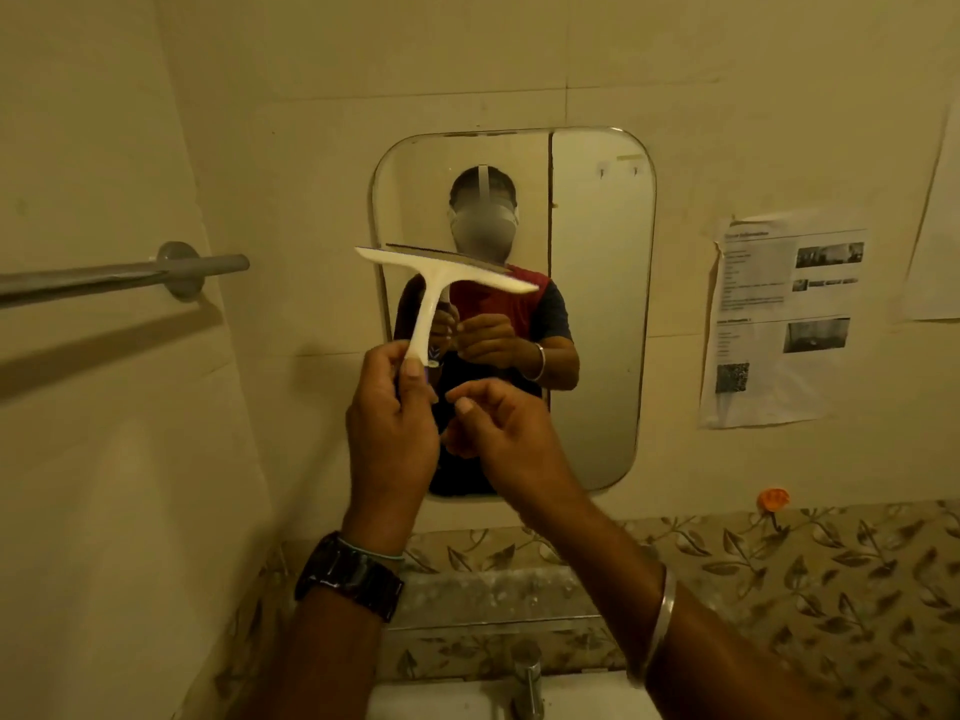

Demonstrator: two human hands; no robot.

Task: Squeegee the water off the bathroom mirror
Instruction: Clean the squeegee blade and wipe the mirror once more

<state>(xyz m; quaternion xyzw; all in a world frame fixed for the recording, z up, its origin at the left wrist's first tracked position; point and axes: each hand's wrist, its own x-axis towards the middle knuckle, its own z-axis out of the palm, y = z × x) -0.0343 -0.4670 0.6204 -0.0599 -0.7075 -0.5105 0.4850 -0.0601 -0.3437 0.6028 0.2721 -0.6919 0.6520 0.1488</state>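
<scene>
The squeegee (447,270) is held up in front of the mirror (597,304), apparently clear of the glass, with its blade uppermost and slanting down to the right. The left hand (389,428) holds it only by the bottom end of the handle, its fingers (414,368) curled round it and the thumb laid up the shaft. The right hand (498,423) hovers just beside it, loosely curled and holding nothing. The step in hand looks like readying the tool for a first stroke. That low grip gives little control over the blade, so it would help to slide the hand higher up the handle, or to pass it to the right hand if that is the stronger one. Next, level the blade, set its rubber edge flat against the glass at the top left corner, and draw it straight down with even pressure. Overlap each pass slightly, working across to the right edge. The handle should tilt a little away from the glass so the edge wipes instead of chattering. Whether drops lie on the glass cannot be made out. The rail (119,275) on the left wall stands near enough to catch an elbow.
</scene>
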